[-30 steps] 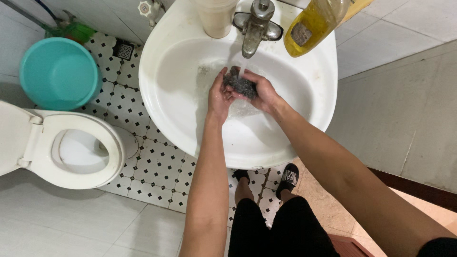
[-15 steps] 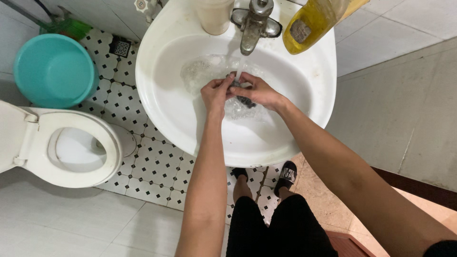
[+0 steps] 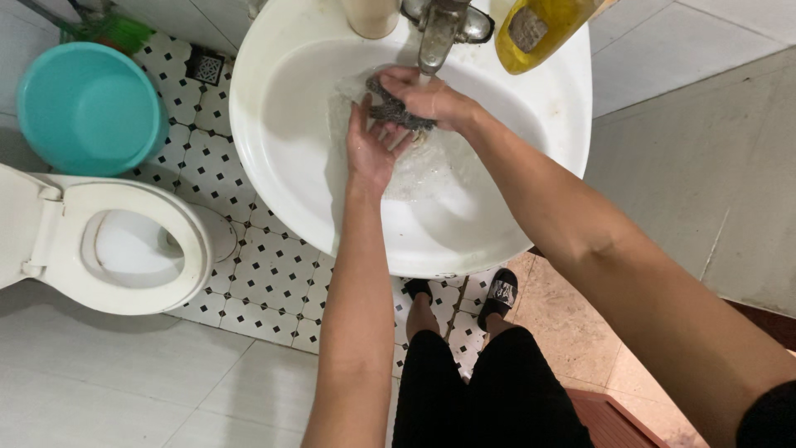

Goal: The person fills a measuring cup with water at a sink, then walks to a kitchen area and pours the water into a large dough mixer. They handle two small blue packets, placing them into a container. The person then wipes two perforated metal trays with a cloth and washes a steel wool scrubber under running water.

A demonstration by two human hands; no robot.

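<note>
My right hand (image 3: 431,98) grips a dark metal scrubbing pad (image 3: 391,109) under the spout of the metal tap (image 3: 438,29), inside the white round sink (image 3: 265,149). My left hand (image 3: 371,148) lies flat and open just below the pad, palm up, its fingers touching the pad's underside. Water runs over both hands and pools in the basin.
A yellow bottle of liquid (image 3: 539,31) lies on the sink's back rim, with a cream cup (image 3: 371,17) left of the tap. At left stand a teal plastic bucket (image 3: 87,108) and a white toilet (image 3: 108,245) with its lid up. The black-and-white tiled floor (image 3: 265,282) shows below the sink.
Both hands moved up toward the tap. My left hand has let go of the pad and opened flat beneath it; my right hand keeps hold of it.
</note>
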